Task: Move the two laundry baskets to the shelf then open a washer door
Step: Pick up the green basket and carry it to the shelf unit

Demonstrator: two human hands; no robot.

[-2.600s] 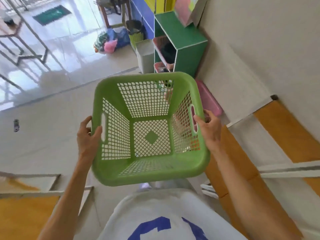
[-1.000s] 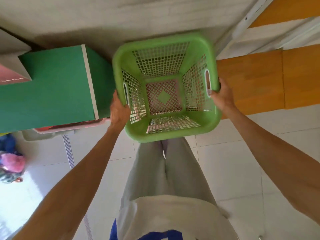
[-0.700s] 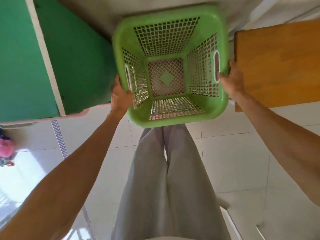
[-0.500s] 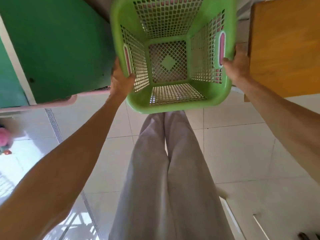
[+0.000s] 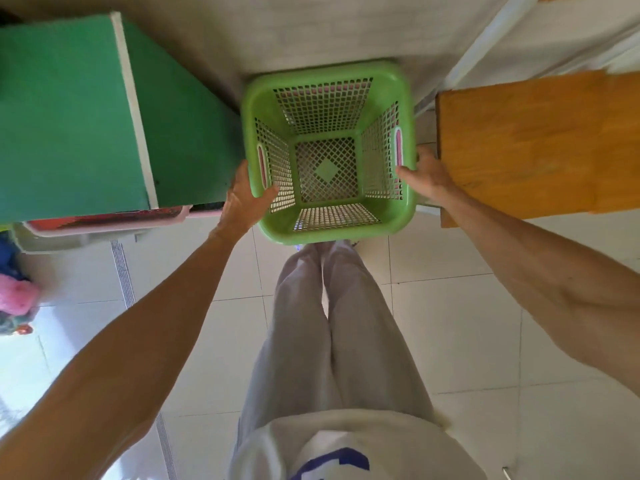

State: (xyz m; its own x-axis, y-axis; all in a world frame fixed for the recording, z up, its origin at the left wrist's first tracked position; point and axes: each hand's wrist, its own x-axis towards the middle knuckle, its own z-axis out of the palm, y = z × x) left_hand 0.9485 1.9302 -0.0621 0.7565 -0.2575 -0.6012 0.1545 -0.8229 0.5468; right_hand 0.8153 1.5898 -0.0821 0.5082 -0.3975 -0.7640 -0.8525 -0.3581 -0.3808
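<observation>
A green mesh laundry basket (image 5: 332, 233) sits low in front of my legs, between the green shelf unit (image 5: 65, 116) and an orange wooden panel (image 5: 519, 143). Pink plastic (image 5: 398, 147) shows through its handle slots and far mesh, as if another basket lies around or behind it. My left hand (image 5: 242, 199) grips the left rim with the thumb inside. On the opposite rim, just below the handle slot, my right hand (image 5: 427, 178) holds on. No washer is in view.
A pink basket (image 5: 104, 221) with dark and red contents sticks out under the green shelf. A white frame bar (image 5: 485, 39) runs along the wall at upper right. Pink and blue cloth (image 5: 14, 299) lies at the far left on the tiled floor.
The green basket has gone from chest height down and away from me, into the gap between shelf and wooden panel. Both hands stayed on its rim.
</observation>
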